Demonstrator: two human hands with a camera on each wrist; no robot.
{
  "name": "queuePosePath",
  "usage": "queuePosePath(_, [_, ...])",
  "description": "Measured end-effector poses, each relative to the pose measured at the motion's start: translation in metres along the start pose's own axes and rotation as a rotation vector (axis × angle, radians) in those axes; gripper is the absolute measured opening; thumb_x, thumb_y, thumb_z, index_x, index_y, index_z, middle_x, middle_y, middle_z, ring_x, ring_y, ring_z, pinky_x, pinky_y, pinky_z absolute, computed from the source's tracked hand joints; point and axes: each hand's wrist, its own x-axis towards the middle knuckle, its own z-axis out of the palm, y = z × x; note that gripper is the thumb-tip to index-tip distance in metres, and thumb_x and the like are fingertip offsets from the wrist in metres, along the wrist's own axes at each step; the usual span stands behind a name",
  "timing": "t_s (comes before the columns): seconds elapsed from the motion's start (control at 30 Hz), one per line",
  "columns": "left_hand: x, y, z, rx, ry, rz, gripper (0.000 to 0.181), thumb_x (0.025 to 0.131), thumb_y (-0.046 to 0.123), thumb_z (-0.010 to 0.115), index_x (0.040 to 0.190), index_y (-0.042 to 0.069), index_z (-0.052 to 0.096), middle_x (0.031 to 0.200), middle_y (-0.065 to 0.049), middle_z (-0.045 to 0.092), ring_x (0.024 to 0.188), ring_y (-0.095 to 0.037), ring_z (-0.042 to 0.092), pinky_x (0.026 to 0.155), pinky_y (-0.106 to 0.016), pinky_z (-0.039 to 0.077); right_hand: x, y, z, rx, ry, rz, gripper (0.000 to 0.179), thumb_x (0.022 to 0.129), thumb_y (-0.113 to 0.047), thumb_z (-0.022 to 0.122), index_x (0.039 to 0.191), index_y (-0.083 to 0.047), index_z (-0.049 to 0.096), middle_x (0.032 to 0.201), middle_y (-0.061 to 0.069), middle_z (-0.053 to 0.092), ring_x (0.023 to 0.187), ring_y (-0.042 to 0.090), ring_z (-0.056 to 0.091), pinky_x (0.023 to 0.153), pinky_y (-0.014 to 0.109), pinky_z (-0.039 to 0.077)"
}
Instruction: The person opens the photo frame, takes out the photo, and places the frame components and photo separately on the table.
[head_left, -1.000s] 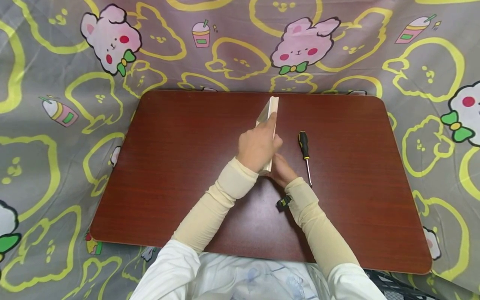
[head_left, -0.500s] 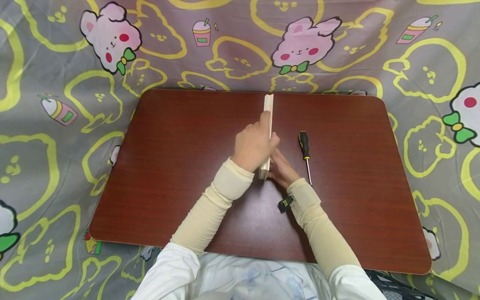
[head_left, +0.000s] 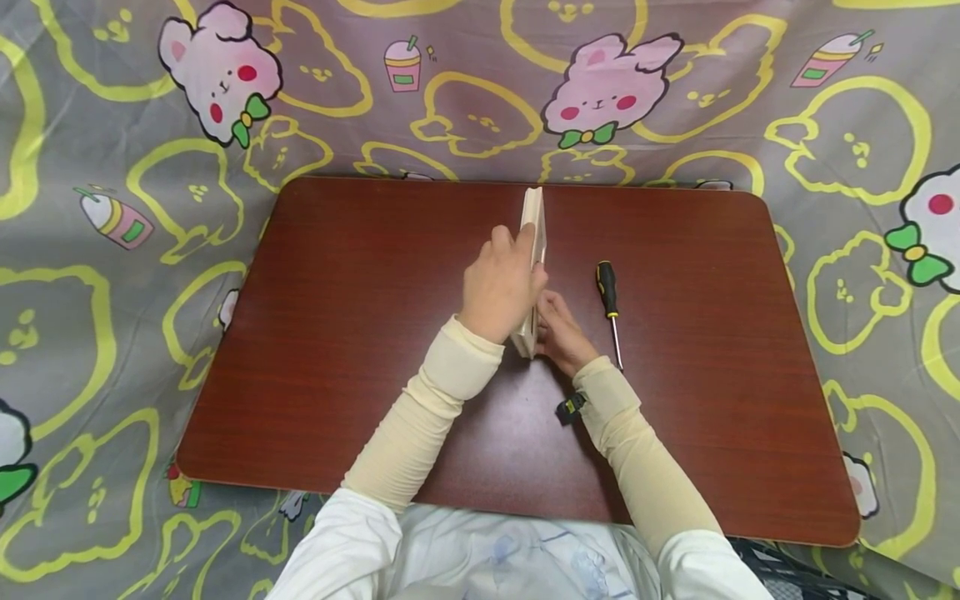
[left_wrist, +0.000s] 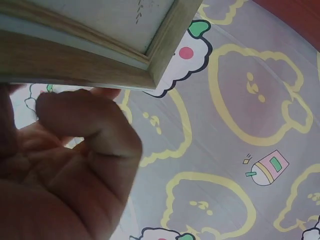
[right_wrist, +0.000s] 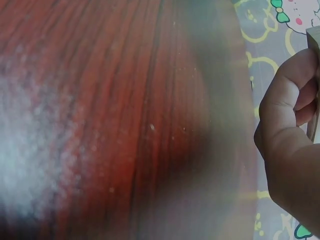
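Observation:
A picture frame (head_left: 533, 204) with pale wooden borders stands nearly edge-on above the table in the head view. My left hand (head_left: 498, 287) grips its upper edge, forefinger lying along the wood. In the left wrist view, the frame (left_wrist: 100, 62) fills the upper left, its pale panel bearing a small leaf print, with the curled left hand (left_wrist: 85, 150) beneath. My right hand (head_left: 564, 335) holds the frame's near right side. Curled fingers of the right hand (right_wrist: 290, 110) meet the frame's edge (right_wrist: 314, 37) in the right wrist view; their tips are partly hidden.
A screwdriver (head_left: 607, 287) with a black and yellow handle lies on the brown table (head_left: 360, 333), right of the hands. A small black device (head_left: 572, 408) sits at the right cuff. Patterned cloth (head_left: 480, 117) hangs behind the table.
The picture frame has turned, its far end swinging left, and its right face now shows a little. My left hand has shifted slightly left with it; the right hand stays beside it. The screwdriver lies still.

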Motion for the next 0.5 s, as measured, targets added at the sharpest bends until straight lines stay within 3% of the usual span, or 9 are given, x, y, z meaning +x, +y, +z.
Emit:
queuePosePath(0.27, [-0.002,-0.005,0.000,0.018,-0.019,0.011,0.053,0.097,0.024,0.062,0.146,0.005,0.053,0.094,-0.013,0.063,0.064,-0.025,0.062,0.053,-0.040,0.053,-0.001,0.000,-0.002,-0.032,0.046,0.011,0.036,0.101,-0.046,0.057,0.127,-0.028,0.040,0.100,0.004,0.060,0.082,0.017,0.063,0.067,0.035,0.052])
queuePosePath(0.5, [-0.001,-0.014,0.005,-0.005,-0.029,0.003,0.054,0.097,0.023,0.063,0.146,0.004,0.053,0.091,-0.012,0.062,0.058,-0.022,0.056,0.050,-0.037,0.050,-0.001,0.000,-0.004,-0.054,0.075,0.022,0.048,0.102,-0.042,0.057,0.139,-0.024,0.032,0.121,0.003,0.052,0.088,0.016,0.065,0.072,0.037,0.053])
